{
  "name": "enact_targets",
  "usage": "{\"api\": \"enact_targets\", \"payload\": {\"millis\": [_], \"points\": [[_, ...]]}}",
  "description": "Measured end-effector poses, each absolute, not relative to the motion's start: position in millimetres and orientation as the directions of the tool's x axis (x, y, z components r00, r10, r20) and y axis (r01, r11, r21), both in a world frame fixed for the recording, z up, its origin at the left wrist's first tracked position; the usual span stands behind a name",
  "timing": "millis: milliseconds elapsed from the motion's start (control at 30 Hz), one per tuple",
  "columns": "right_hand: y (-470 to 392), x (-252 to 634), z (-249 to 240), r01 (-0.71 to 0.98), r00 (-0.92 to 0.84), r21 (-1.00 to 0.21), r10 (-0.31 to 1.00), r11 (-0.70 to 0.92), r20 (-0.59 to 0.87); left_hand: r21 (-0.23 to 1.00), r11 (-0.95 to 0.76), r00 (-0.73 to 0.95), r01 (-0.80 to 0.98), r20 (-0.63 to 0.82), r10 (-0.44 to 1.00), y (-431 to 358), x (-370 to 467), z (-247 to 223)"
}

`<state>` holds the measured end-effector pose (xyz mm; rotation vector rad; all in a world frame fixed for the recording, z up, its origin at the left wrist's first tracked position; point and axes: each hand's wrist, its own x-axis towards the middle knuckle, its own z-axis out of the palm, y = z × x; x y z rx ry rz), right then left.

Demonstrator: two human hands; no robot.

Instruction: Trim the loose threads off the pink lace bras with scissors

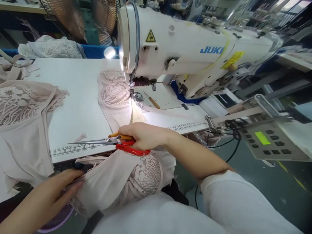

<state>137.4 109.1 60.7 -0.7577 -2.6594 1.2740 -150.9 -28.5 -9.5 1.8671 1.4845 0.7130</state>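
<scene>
My right hand is closed around scissors with red and orange handles. Their long blades point left over the ruler strip at the table's front edge. Below, a pale pink lace bra lies across my lap. My left hand grips its left end at the table edge, fingers over the fabric and thumb beneath. Another pale pink lace bra lies on the table, partly under the needle of the white sewing machine. The cloth's far end is partly hidden behind my right hand.
More pink bras hang over the table's left side. An awl-like tool with a wooden handle lies by the needle area. A control panel juts out at right. Behind stand a fan and a heap of lace.
</scene>
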Motion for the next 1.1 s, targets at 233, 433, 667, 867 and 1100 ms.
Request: {"api": "enact_targets", "payload": {"millis": [233, 433, 667, 867, 1100], "points": [[108.5, 130.4, 72.2, 0.351, -0.902, -0.751, 0.418, 0.559, -0.11, 0.796, -0.165, 0.103, 0.582, 0.13, 0.986, 2.4, -80.1, 15.9], [112.9, 124.2, 77.8, 0.329, -0.919, -0.726, 0.381, 0.605, -0.099, 0.968, 0.084, 0.023, 0.238, -0.092, 0.995, 12.9, -67.6, 14.7], [113.4, 115.9, 81.2, 0.312, -0.926, -0.728, 0.368, 0.61, -0.089, 0.936, 0.35, 0.076, 0.036, -0.352, 0.933, 15.7, -85.1, 8.1], [114.4, 112.0, 81.3, 0.284, -0.936, -0.718, 0.347, 0.636, -0.062, 0.915, 0.401, 0.03, -0.032, -0.401, 0.916, 15.0, -77.5, 17.4], [114.5, 110.8, 80.4, 0.266, -0.939, -0.715, 0.343, 0.646, -0.04, 0.917, 0.391, -0.032, -0.076, -0.394, 0.919, 13.2, -65.1, 28.6]]}}
